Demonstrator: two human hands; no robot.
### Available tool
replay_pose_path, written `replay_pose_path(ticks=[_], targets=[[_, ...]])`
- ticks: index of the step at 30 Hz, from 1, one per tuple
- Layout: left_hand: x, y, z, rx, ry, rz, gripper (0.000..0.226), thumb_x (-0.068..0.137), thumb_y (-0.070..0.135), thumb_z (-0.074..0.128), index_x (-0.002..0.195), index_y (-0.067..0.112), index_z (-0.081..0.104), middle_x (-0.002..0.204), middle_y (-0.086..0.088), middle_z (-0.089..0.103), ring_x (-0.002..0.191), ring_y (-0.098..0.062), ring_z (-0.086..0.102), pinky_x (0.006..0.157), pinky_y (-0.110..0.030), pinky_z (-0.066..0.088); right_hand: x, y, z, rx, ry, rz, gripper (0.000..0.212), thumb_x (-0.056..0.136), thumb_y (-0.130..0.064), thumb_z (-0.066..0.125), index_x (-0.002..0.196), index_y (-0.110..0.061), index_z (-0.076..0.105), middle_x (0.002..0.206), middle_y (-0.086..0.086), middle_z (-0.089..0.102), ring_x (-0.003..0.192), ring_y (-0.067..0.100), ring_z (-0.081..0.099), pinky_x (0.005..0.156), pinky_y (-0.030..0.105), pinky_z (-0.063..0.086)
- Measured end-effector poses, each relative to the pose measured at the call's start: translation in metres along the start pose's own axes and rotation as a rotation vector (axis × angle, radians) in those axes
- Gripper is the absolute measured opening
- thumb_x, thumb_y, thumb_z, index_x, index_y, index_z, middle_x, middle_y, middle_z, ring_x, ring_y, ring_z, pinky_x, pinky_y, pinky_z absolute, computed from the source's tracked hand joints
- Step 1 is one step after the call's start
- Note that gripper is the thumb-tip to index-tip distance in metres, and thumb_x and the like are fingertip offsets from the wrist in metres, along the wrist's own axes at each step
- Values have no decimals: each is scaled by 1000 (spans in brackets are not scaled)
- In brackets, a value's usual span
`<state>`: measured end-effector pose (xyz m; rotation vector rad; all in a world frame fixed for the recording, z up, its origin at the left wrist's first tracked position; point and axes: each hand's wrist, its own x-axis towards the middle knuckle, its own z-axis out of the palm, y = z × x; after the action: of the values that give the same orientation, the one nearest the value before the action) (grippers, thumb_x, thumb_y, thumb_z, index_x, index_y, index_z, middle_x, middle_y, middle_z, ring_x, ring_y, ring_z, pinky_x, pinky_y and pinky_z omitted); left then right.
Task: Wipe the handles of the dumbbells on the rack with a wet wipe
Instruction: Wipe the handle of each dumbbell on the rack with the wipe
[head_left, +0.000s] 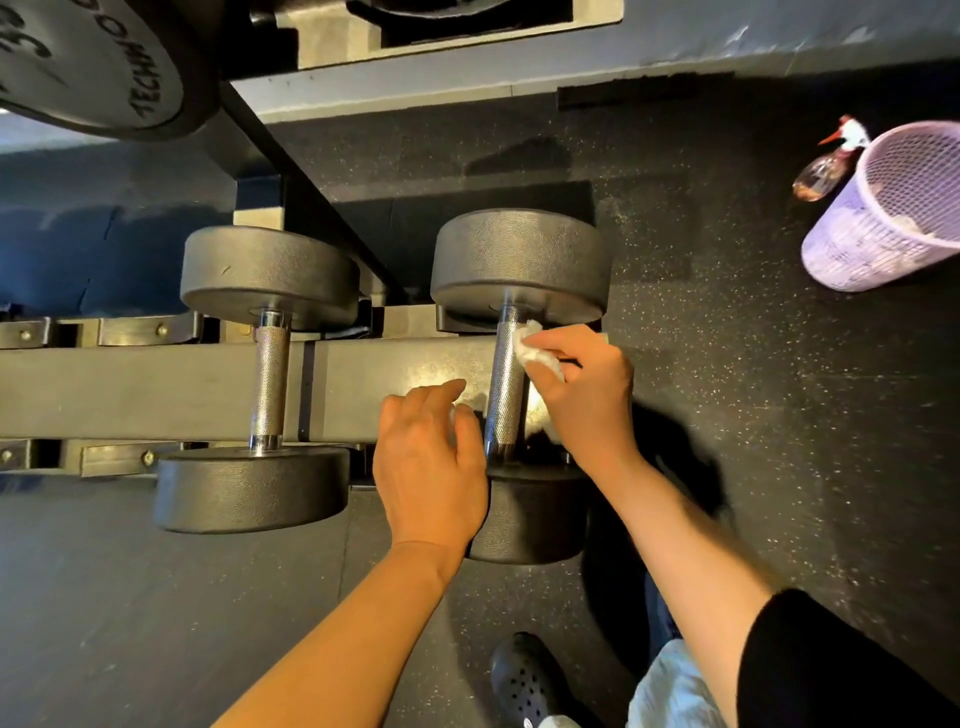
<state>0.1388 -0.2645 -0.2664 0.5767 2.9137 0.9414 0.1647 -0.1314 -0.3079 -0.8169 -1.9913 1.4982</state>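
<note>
So the right hand (582, 384) is pinching a scrunched white wet wipe (535, 349) between thumb and fingers and pressing it against the upper part of the knurled handle (506, 379) of the right dumbbell (519, 270), which sits in its cradle on the rack (156, 384). The left hand (431, 462) is down by the near end of that same handle, fingers loosely curled with a bit of something white showing in them. Can't tell if it's a second wipe or if it's actually gripping it

If it were me I'd wrap the wipe right around the bar and twist while sliding down toward the near head, since the knurling traps grime and only one side is being touched now. Steadying the near head would probably stop any rolling

The handle's long axis runs away from the person, slightly tilted, one head far, one near. The left dumbbell (270, 374) lies parallel just beside it, handle untouched
</note>
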Motion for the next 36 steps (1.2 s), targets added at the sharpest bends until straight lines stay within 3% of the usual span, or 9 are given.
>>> replay_pose_path(ticks=[4,11,14,18,22,24,28,31,36], targets=[[1,-3,2,31,-17,1,35,92,21,42,114,11,67,104,-5,67,99,-18,51,74,-23,34,-11,-4,-8,-126,-203,43,19,77,3,66,85,-11,74,90,-2,67,83,12,65,76,27,54],[0,0,0,-34,-19,61,42,90,27,38,123,11,60,102,-6,66,98,-23,53,71,-32,44,-34,-11,-18,-149,-403,197,16,72,0,75,83,-12,74,79,-7,66,73,-4,61,67,6,43],[1,0,-1,-53,-3,70,50,89,30,38,134,14,51,101,-2,66,91,-22,52,68,-29,40,-19,-25,-16,-163,-194,32,16,76,2,71,88,-10,73,84,-2,67,75,3,64,69,14,50],[-1,5,-6,-117,-13,19,54,89,15,55,141,19,43,96,5,61,88,-18,52,69,-23,39,9,-36,-7,-300,98,-217,14,82,-2,64,91,-9,73,85,6,65,72,14,60,65,19,47],[-1,7,-8,-141,-31,-33,60,86,15,61,141,26,42,88,12,53,86,-13,52,67,-10,33,-3,-21,0,-364,-120,-198,22,79,4,68,99,-4,72,100,6,66,91,12,63,82,7,45],[0,6,-8,-139,-43,-44,57,86,17,61,140,24,43,85,8,57,84,-9,49,67,-9,32,-16,-17,-5,-336,-236,-156,21,77,5,70,95,-6,73,98,0,65,89,1,59,80,1,42],[1,10,-10,-112,-69,-83,56,85,25,53,140,22,43,75,23,40,79,-1,40,63,-8,30,-31,-13,-14,-277,-446,-42,19,75,5,71,87,-8,75,83,-14,60,80,-9,58,72,2,43],[2,9,-9,-115,-70,-89,57,84,28,50,140,22,43,77,21,43,81,-1,39,62,-10,31,-26,-17,-17,-265,-536,8,18,76,4,70,87,-10,75,80,-22,56,80,-11,58,71,2,43],[2,5,-8,-130,-58,-59,57,82,33,42,137,17,48,86,12,51,84,-8,42,67,-15,27,7,-40,-7,-339,-181,-319,20,81,3,64,99,-2,71,97,6,67,88,3,59,80,8,45]])
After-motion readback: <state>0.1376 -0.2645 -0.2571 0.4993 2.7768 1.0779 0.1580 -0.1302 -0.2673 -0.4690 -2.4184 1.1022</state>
